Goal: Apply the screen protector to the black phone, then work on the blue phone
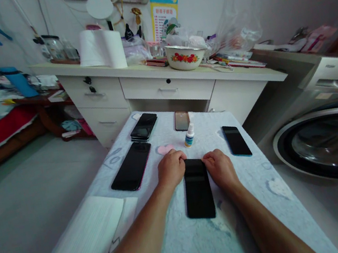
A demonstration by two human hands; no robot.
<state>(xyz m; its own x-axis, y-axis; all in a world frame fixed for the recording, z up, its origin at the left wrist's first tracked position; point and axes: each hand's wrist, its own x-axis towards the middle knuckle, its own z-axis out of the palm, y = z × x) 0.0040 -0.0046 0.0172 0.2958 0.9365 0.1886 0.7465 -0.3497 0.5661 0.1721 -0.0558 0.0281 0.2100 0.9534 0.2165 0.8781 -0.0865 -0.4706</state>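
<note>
A black smartphone [197, 189] lies screen up on the cloth-covered table in front of me. My left hand [172, 167] grips its far left corner with curled fingers. At the far right corner, my right hand [220, 167] pinches the edge the same way. Just beyond my hands stands a small white bottle [189, 136] with a blue and yellow label. A larger phone with a reddish edge [132, 167] rests to the left, and a blue-edged phone [236, 140] to the right. Further back are a stack of phones [144, 126] and a phone case or phone [182, 120].
A folded white cloth or paper [86, 232] covers the table's left front. Behind the table is a white desk [144, 78] bearing a flowered bowl [185, 56], a paper roll [101, 49] and plastic bags. On the right stands a washing machine [328, 124].
</note>
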